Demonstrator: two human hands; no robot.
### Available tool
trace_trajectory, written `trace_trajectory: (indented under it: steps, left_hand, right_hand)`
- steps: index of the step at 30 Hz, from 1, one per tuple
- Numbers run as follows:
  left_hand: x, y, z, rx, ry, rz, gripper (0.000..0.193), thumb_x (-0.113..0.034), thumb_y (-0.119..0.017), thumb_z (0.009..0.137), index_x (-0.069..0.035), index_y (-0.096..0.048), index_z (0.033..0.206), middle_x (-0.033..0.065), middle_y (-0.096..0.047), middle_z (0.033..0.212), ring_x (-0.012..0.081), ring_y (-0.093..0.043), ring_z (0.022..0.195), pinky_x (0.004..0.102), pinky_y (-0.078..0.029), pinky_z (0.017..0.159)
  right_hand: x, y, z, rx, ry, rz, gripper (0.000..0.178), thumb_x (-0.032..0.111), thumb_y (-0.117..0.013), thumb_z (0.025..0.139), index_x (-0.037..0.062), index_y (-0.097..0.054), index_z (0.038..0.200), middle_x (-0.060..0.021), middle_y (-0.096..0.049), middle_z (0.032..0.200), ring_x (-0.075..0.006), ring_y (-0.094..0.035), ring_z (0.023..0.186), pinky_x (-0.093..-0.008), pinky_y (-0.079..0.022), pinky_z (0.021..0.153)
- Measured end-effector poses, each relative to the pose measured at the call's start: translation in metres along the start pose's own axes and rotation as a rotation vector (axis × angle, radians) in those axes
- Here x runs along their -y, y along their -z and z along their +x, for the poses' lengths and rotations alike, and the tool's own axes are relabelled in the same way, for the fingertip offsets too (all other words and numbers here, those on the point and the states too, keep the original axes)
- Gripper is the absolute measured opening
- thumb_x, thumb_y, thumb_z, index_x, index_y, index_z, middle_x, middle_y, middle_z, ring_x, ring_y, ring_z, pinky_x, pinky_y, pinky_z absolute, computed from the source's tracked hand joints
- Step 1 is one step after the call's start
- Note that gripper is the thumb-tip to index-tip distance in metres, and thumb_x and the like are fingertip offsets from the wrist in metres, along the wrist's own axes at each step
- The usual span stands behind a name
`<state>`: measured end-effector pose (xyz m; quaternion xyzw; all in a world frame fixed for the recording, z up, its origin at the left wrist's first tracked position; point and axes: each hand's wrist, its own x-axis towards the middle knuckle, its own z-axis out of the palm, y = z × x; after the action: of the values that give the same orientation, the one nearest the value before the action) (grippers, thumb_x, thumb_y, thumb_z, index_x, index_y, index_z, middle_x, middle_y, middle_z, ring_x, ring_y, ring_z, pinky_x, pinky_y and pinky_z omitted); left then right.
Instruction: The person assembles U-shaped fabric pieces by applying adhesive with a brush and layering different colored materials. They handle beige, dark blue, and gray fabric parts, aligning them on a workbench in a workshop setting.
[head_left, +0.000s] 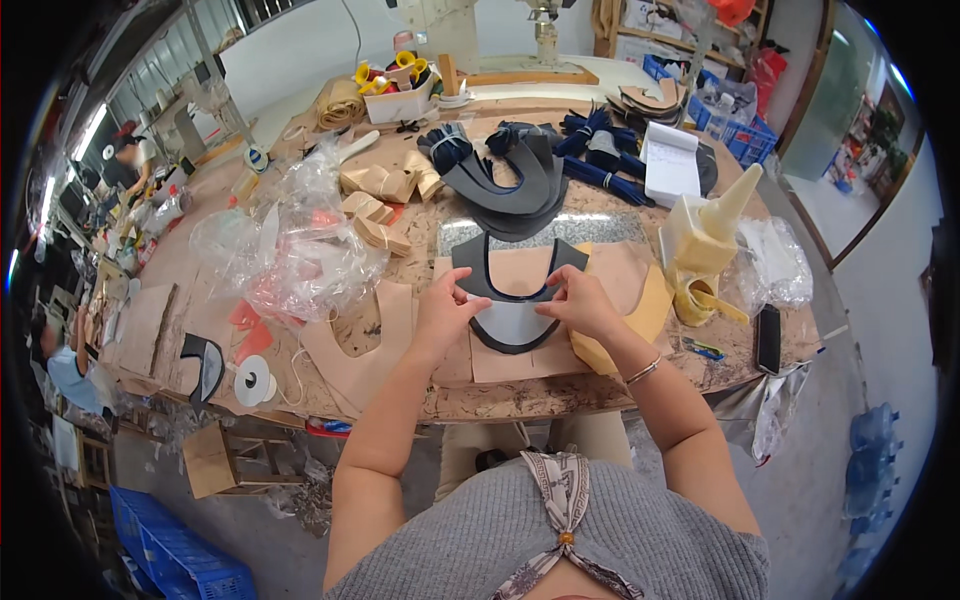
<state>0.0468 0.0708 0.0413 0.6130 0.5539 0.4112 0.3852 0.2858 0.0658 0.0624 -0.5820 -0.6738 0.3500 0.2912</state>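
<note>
In front of me lies a dark grey U-shaped piece (470,262) with a black edge, its curve toward me. A light grey crescent panel (515,326) covers its curved end. My left hand (446,308) pinches this panel at its left end, thumb and forefinger together. At the opposite end, my right hand (582,300) is closed in a similar pinch. Beneath them are tan sheets (455,368) and a speckled stone slab (455,232). Beyond the slab rests a stack of dark grey U-shaped pieces (512,205).
Right of my hands stand a cream squeeze bottle (695,240), a yellow cup (692,303) and a black phone (767,338). Crumpled clear plastic (320,265) and a white spool (255,381) are on the left. Farther back are a notepad (672,165) and navy bundles (600,140).
</note>
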Motion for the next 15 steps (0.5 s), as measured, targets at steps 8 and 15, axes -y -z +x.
trace_trajectory:
  steps: [8, 15]
  left_hand:
    - [0.01, -0.002, 0.001, -0.02, 0.02, 0.012, 0.063, -0.006, -0.08, 0.07, 0.002, -0.054, 0.126, -0.0021, -0.056, 0.071, 0.0055, -0.052, 0.064, 0.0213, -0.045, 0.061]
    - [0.015, -0.005, -0.001, -0.035, -0.058, 0.164, 0.066, -0.009, -0.082, 0.066, 0.0, -0.055, 0.126, 0.001, -0.058, 0.071, 0.0089, -0.054, 0.064, 0.0246, -0.047, 0.062]
  right_hand:
    - [-0.004, -0.009, 0.002, -0.017, 0.0, -0.077, 0.046, 0.017, -0.08, 0.068, -0.0001, -0.058, 0.105, -0.0089, -0.065, 0.073, -0.0218, -0.065, 0.068, -0.0324, -0.051, 0.062]
    - [-0.008, -0.016, 0.001, -0.044, 0.042, -0.182, 0.047, 0.016, -0.081, 0.066, 0.0013, -0.056, 0.103, -0.0104, -0.063, 0.076, -0.0277, -0.063, 0.074, -0.0373, -0.05, 0.068]
